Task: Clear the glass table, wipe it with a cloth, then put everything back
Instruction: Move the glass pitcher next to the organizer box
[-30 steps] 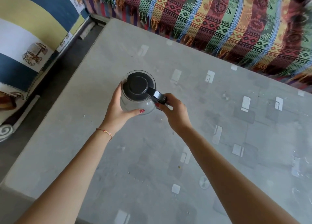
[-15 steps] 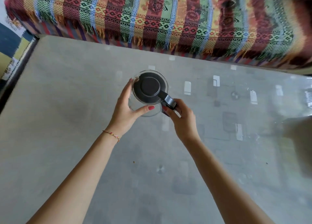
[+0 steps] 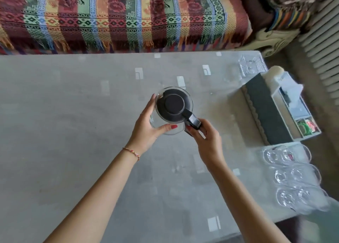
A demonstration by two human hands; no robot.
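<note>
Over glass table [image 3: 73, 151], both hands' grip round jug [image 3: 173, 108].

Your left hand [image 3: 146, 131] covered the near left side of the glass jug [image 3: 173, 109], so you could not tell whether its base touched the tabletop [image 3: 73, 132]. Your right hand [image 3: 207, 142] hid the lower part of the black handle [image 3: 192, 121]. The glasses [image 3: 293, 178] at the right were blurred, their number uncertain. The organizer's [image 3: 286, 110] small contents were too blurred to name. Both forearms ran off the bottom edge.
</note>
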